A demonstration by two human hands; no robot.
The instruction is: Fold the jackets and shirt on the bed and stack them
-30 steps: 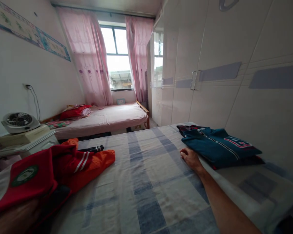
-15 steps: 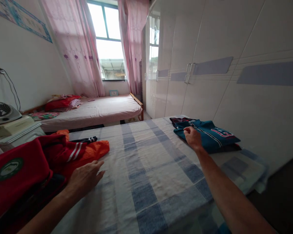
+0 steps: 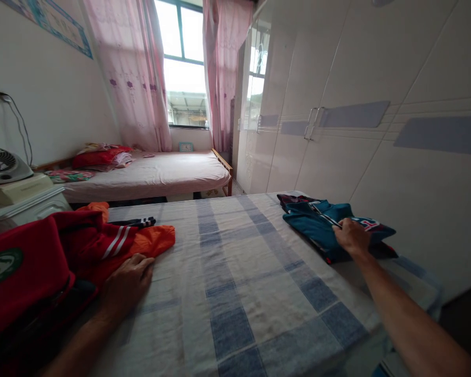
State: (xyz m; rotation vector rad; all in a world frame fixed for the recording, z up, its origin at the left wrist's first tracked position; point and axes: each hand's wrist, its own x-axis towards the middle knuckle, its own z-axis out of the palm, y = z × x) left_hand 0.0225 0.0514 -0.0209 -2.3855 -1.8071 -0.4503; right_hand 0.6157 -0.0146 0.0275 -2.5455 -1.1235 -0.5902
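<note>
A folded teal jacket with a letter patch and a striped zip edge lies on a stack of darker clothes at the right of the bed. My right hand is on its front with the fingers closed at the zip edge, the fabric pulled slightly there. On the left, a pile of clothes holds a red jacket with a green round badge and white sleeve stripes, plus an orange garment. My left hand rests on the sheet beside this pile, fingers loosely extended and holding nothing.
The near bed has a blue-and-white checked sheet. Beyond stands a second bed with a pink sheet. White wardrobes line the right side. A fan sits on a box at the far left.
My right hand has moved right and nearer across the teal jacket, and now grips its zip edge. My left hand has shifted slightly left and down. The view has turned a little left.
</note>
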